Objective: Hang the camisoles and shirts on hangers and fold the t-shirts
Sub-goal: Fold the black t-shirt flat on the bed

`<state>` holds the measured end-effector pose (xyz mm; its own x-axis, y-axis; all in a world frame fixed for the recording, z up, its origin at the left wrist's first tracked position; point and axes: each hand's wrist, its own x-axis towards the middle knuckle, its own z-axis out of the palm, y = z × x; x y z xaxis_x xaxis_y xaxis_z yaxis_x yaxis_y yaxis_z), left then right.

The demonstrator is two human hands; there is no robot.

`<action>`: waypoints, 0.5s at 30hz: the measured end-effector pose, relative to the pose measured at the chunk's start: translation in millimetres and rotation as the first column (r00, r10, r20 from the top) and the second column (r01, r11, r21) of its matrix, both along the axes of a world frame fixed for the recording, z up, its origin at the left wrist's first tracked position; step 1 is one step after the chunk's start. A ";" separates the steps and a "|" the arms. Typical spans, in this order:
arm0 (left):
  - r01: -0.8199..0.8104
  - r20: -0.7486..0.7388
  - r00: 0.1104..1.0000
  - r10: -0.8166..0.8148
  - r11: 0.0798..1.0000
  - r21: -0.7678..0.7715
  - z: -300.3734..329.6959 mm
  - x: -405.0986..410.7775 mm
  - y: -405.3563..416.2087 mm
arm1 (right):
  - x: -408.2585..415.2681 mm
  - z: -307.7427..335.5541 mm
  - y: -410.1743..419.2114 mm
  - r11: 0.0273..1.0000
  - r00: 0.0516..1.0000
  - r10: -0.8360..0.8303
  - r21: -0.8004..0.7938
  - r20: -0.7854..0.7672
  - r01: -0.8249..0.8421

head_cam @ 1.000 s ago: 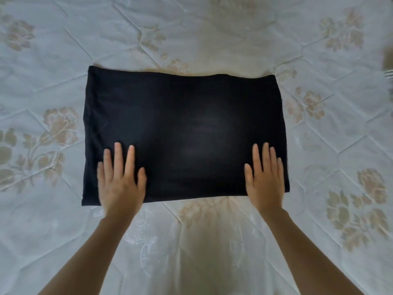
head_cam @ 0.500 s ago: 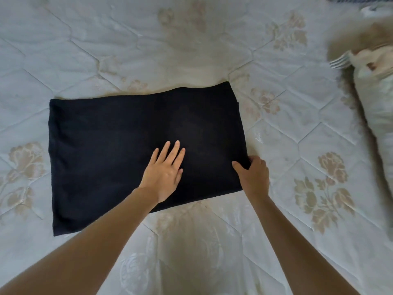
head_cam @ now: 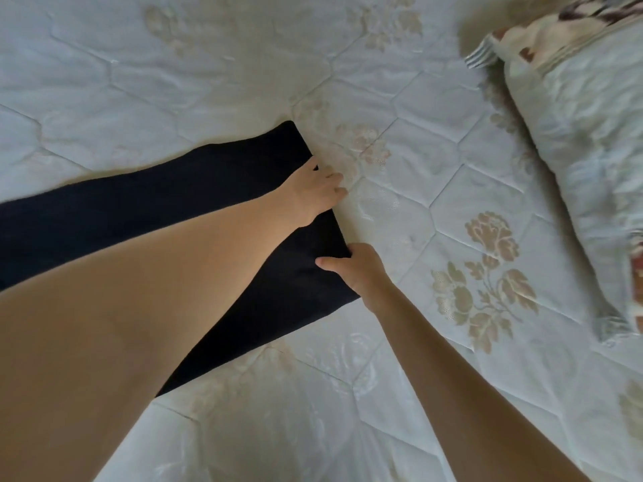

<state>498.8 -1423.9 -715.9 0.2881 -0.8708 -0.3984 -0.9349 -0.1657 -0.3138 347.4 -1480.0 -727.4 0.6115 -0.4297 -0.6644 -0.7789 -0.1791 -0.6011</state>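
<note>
Both hands gripping the right edge of the tee.

Right hand (head_cam: 362, 273) is pinching the near corner, left hand (head_cam: 315, 193) now curling over the far one instead of pressing flat; black tee (head_cam: 146, 210) is lying on the quilt (head_cam: 435, 210), probably about to be folded leftward.

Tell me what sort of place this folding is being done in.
Most likely a bedroom, with the work done on a bed. The surface is a quilted, flower-patterned bedspread, a pillow lies at its right side, and both hands grip the edge of a folded black t-shirt spread on it.
</note>
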 end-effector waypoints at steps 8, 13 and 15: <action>0.123 0.061 0.990 -0.128 0.989 0.080 7.7 26.4 3.4 | 9.2 32.3 -6.0 0.990 0.990 0.125 0.053 0.072 -0.129; 0.113 -0.001 0.994 -0.113 0.994 -0.012 34.3 59.3 35.1 | 27.3 67.3 -7.5 0.959 0.958 0.282 0.021 0.051 -0.283; 0.112 0.020 0.994 -0.112 0.993 -0.024 52.6 75.6 56.7 | 37.0 86.5 -4.6 0.946 0.944 0.324 0.011 0.056 -0.325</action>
<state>574.3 -1367.2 -663.3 0.1954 -0.9077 -0.3713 -0.9420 -0.0683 -0.3287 384.4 -1484.7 -640.9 0.7500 -0.1897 -0.6336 -0.6477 -0.4047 -0.6455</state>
